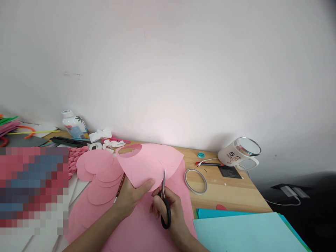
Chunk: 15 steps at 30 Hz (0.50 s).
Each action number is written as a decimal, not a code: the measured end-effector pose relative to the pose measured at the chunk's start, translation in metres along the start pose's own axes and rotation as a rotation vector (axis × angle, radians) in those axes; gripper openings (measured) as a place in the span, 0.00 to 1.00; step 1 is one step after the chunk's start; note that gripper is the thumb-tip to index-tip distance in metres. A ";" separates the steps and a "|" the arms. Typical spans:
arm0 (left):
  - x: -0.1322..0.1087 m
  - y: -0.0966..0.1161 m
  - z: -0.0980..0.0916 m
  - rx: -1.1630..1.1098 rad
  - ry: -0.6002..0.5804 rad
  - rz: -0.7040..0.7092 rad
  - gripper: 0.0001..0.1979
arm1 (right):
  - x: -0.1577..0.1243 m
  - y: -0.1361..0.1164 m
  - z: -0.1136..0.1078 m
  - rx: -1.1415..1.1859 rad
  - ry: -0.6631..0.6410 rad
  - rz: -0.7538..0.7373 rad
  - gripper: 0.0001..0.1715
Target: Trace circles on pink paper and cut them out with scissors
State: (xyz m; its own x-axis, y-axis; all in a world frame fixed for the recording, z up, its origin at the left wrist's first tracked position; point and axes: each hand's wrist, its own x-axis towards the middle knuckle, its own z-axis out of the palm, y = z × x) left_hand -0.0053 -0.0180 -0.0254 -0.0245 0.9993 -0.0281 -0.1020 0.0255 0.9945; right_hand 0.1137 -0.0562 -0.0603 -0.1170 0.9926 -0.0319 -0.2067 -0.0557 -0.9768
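Observation:
My left hand (133, 196) grips the lower edge of a pink paper sheet (151, 162), thumb on top and the other fingers hidden beneath. A rounded hole is cut out near the sheet's upper left corner. In my right hand (169, 206) is a pair of scissors (166, 210) with black handles, its blades pointing up at the sheet's lower edge. Cut pink paper petals (101, 190) overlap in a pile left of my hands. Larger pink paper (136, 231) lies underneath. A dark patterned pencil (120, 187) shows beside my left hand.
A white lidded mug (233, 154), a tape roll (195, 181) and a pen (210, 164) with a white cable are on the right. Blue and green paper sheets (244, 229) lie at front right. A white bottle (75, 125) and crumpled tissues (101, 134) stand along the wall at left.

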 end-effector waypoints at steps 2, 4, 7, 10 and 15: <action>0.000 0.001 -0.002 0.006 -0.008 -0.012 0.18 | 0.000 0.000 0.000 0.002 -0.003 0.001 0.17; 0.000 0.003 -0.004 0.031 -0.031 -0.029 0.17 | 0.000 0.000 0.000 0.013 -0.003 -0.002 0.17; 0.001 0.003 -0.007 0.052 -0.073 -0.049 0.16 | 0.000 0.000 0.000 0.024 -0.001 -0.008 0.18; 0.001 0.001 -0.008 0.012 -0.088 -0.059 0.16 | 0.000 0.001 0.000 0.021 -0.002 -0.006 0.17; 0.003 -0.002 -0.009 -0.024 -0.074 -0.074 0.16 | -0.001 0.001 0.001 0.028 -0.001 -0.003 0.17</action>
State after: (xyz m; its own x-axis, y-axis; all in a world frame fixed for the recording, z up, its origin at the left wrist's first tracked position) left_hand -0.0136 -0.0155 -0.0280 0.0573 0.9940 -0.0928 -0.1242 0.0993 0.9873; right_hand 0.1128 -0.0574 -0.0612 -0.1173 0.9927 -0.0287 -0.2338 -0.0557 -0.9707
